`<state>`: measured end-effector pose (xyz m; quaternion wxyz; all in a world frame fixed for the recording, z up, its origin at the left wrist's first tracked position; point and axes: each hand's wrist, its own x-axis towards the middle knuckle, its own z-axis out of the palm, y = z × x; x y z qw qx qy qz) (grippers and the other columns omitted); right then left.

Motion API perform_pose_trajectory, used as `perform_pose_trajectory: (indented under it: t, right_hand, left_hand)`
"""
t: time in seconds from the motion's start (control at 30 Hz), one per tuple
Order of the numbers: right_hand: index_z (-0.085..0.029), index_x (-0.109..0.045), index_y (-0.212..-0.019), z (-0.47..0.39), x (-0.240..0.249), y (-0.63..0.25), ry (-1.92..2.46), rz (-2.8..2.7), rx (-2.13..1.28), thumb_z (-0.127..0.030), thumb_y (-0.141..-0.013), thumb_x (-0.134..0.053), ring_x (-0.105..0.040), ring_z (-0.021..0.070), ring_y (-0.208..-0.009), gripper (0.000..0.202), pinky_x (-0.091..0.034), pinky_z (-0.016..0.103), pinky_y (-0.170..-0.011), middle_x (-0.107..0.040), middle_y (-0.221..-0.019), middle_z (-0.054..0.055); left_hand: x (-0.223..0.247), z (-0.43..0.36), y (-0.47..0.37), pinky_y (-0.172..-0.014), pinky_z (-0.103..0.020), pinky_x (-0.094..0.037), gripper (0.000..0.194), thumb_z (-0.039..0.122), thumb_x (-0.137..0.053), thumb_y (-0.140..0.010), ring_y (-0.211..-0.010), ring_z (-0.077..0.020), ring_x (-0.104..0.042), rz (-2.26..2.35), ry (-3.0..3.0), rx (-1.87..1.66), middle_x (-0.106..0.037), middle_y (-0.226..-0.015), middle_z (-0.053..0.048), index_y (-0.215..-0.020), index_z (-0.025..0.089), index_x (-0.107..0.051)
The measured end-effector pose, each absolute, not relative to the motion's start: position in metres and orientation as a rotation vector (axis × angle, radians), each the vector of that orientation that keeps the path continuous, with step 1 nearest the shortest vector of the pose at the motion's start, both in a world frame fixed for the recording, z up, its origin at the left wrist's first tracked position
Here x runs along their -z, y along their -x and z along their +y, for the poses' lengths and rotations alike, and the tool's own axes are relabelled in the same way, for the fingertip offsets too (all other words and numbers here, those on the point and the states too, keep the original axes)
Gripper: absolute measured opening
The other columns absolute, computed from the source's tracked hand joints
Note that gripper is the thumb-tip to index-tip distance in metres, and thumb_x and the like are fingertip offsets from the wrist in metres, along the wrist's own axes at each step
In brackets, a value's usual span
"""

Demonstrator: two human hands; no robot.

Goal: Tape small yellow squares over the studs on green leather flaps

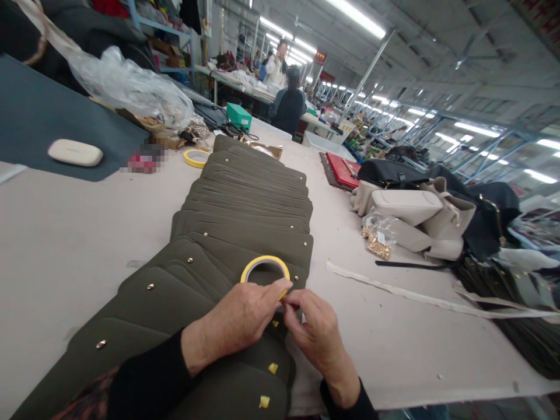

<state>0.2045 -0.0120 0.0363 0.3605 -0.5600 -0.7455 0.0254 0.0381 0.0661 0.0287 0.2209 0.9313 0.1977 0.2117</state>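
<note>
A roll of yellow tape [265, 260] is gripped in my left hand [242, 315], over a long overlapping row of dark olive panels [245, 198]. My right hand [315, 326] is pinched close to the roll's near edge, its fingertips almost meeting my left thumb. What those right fingertips hold is too small to make out. Small metal studs [150, 286] dot the panels along both sides. Several bits of yellow tape [273, 368] are stuck on the nearest panel, below my hands.
Bags [406, 204] and a packet of gold hardware [378, 240] lie to the right, beside a pale strip [394, 290]. Another yellow tape roll [196, 158] rests by the far panels. At left are a white case [75, 153] and clear plastic [131, 87]. A person [289, 105] sits beyond the table.
</note>
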Motion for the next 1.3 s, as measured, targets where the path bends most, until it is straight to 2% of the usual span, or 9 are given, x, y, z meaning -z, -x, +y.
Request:
perform_pose_trajectory:
  t: [0.23, 0.33, 0.43, 0.6, 0.77, 0.9, 1.03, 1.23, 1.3]
  right_hand:
    - [-0.019, -0.058, -0.076, -0.013, -0.029, -0.2, 1.562, -1.819, 0.053, -0.011, -0.084, -0.047, -0.055, 0.0124, -0.058, 0.015, -0.044, 0.024, -0.059, -0.059, -0.065, 0.001]
    - [-0.019, -0.059, -0.077, -0.013, -0.029, -0.198, 1.573, -1.797, 0.09, -0.011, -0.083, -0.047, -0.056, 0.0123, -0.057, 0.016, -0.045, 0.023, -0.058, -0.059, -0.063, 0.0]
    - [-0.019, -0.061, -0.077, -0.014, -0.03, -0.195, 1.591, -1.732, 0.084, -0.013, -0.083, -0.049, -0.057, 0.0122, -0.056, 0.014, -0.046, 0.023, -0.058, -0.06, -0.063, 0.0]
    - [-0.019, -0.061, -0.072, -0.014, -0.034, -0.183, 1.698, -1.399, -0.266, -0.021, -0.081, -0.054, -0.057, 0.0114, -0.053, 0.012, -0.046, 0.021, -0.053, -0.062, -0.062, 0.0]
    - [-0.018, -0.061, -0.069, -0.004, -0.025, -0.191, 1.715, -1.07, -0.604, -0.031, -0.078, -0.059, -0.058, 0.013, -0.052, 0.016, -0.048, 0.022, -0.05, -0.062, -0.058, 0.0]
    - [-0.015, -0.062, -0.071, 0.002, -0.012, -0.224, 1.683, -0.757, -0.824, -0.043, -0.072, -0.068, -0.058, 0.0136, -0.047, 0.028, -0.052, 0.026, -0.049, -0.06, -0.054, -0.001]
    - [-0.014, -0.065, -0.074, 0.005, -0.009, -0.244, 1.667, -0.798, -0.965, -0.045, -0.069, -0.073, -0.06, 0.0122, -0.052, 0.033, -0.054, 0.025, -0.053, -0.062, -0.059, 0.0]
    - [-0.016, -0.064, -0.073, 0.015, -0.01, -0.238, 1.859, -1.047, -0.805, -0.048, -0.078, -0.061, -0.054, 0.0117, -0.045, 0.033, -0.046, 0.022, -0.044, -0.059, -0.056, -0.001]
    - [-0.017, -0.065, -0.073, 0.018, -0.009, -0.236, 1.93, -1.188, -0.681, -0.046, -0.081, -0.057, -0.056, 0.0135, -0.047, 0.031, -0.045, 0.024, -0.047, -0.061, -0.057, 0.0]
  left_hand:
    - [-0.025, 0.064, -0.04, -0.067, -0.024, -0.049, 0.02, 0.016, -0.038, -0.095, -0.078, -0.0157, -0.065, 0.599, -2.541, -0.699, -0.065, -0.087, -0.003, -0.113, 0.018, -0.045]
    - [-0.024, 0.064, -0.04, -0.068, -0.023, -0.048, 0.016, 0.017, -0.037, -0.095, -0.075, -0.014, -0.062, 0.635, -2.572, -0.727, -0.062, -0.08, -0.002, -0.101, 0.019, -0.052]
    - [-0.025, 0.065, -0.041, -0.061, -0.023, -0.044, 0.018, 0.018, -0.037, -0.095, -0.067, -0.0136, -0.058, 0.663, -2.629, -0.736, -0.058, -0.073, 0.0, -0.088, 0.019, -0.053]
    - [-0.026, 0.065, -0.042, -0.053, -0.026, -0.037, 0.022, 0.018, -0.035, -0.095, -0.058, -0.0153, -0.051, 0.651, -2.781, -0.882, -0.053, -0.067, 0.0, -0.08, 0.02, -0.052]
    - [-0.025, 0.053, -0.038, -0.055, -0.028, -0.037, 0.019, 0.016, -0.038, -0.093, -0.061, -0.0161, -0.05, 0.605, -2.792, -0.947, -0.053, -0.069, -0.001, -0.082, 0.02, -0.052]
    - [-0.022, 0.045, -0.041, -0.059, -0.029, -0.04, 0.015, 0.014, -0.041, -0.092, -0.064, -0.0169, -0.051, 0.584, -2.779, -0.868, -0.055, -0.073, -0.001, -0.085, 0.02, -0.052]
    - [-0.017, 0.053, -0.048, -0.058, -0.031, -0.042, 0.011, 0.012, -0.047, -0.09, -0.067, -0.0201, -0.053, 0.729, -2.903, -0.608, -0.058, -0.075, -0.002, -0.084, 0.02, -0.052]
    - [-0.012, 0.059, -0.053, -0.06, -0.032, -0.044, 0.005, 0.017, -0.054, -0.089, -0.075, -0.0217, -0.054, 0.729, -2.931, -0.356, -0.059, -0.08, -0.003, -0.085, 0.02, -0.052]
    - [-0.013, 0.059, -0.053, -0.06, -0.031, -0.043, 0.006, 0.017, -0.054, -0.089, -0.074, -0.0213, -0.053, 0.737, -2.917, -0.338, -0.059, -0.08, -0.003, -0.084, 0.019, -0.052]
